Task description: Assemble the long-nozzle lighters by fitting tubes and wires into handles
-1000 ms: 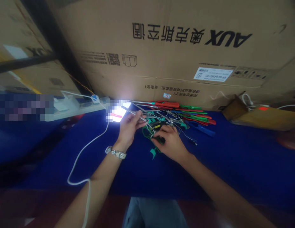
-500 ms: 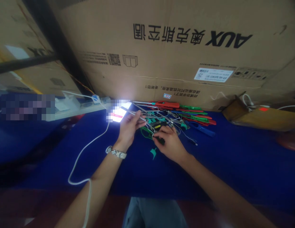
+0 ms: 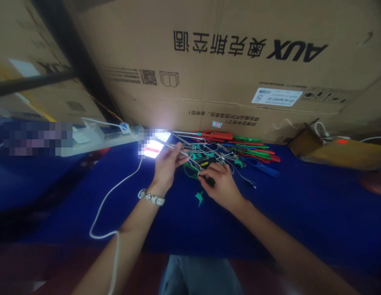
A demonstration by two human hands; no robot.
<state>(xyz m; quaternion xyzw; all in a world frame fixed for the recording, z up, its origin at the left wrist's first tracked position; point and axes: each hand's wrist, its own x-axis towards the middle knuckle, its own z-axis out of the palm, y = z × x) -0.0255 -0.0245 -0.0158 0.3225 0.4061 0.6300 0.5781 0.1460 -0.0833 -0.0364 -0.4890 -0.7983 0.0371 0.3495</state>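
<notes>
Thin metal rod (image 3: 169, 145) held just right of the lit screen (image 3: 156, 147), far end overlapping it in view; gripped narrowly between thumb and fingers of the left hand (image 3: 168, 164). White wire (image 3: 194, 164) extending from near the rod's closer end, farther right of the lit screen, pinched between thumb and fingertip of the right hand (image 3: 219, 180). Cannot tell whether joined to the rod.

Likely to snag on the tangle of rods and wires (image 3: 215, 155), right of the lit screen, if drawn sideways; perhaps apt to bend or slip free if tugged hard against the left hand's hold. Could knock the loose teal piece (image 3: 199, 198), below and right of the lit screen, with a careless wrist. Might also drag the white cable (image 3: 100, 213), below and left of the lit screen and crossing the left forearm, if swinging that elbow out.

Behind the lit screen, large cardboard box (image 3: 221, 96), contents hidden. Well right of the lit screen, smaller brown box (image 3: 341, 153); cannot tell what is inside. Between, red handle (image 3: 216, 135) and other coloured handles (image 3: 260, 154), piled loose on blue cloth (image 3: 178, 229).
</notes>
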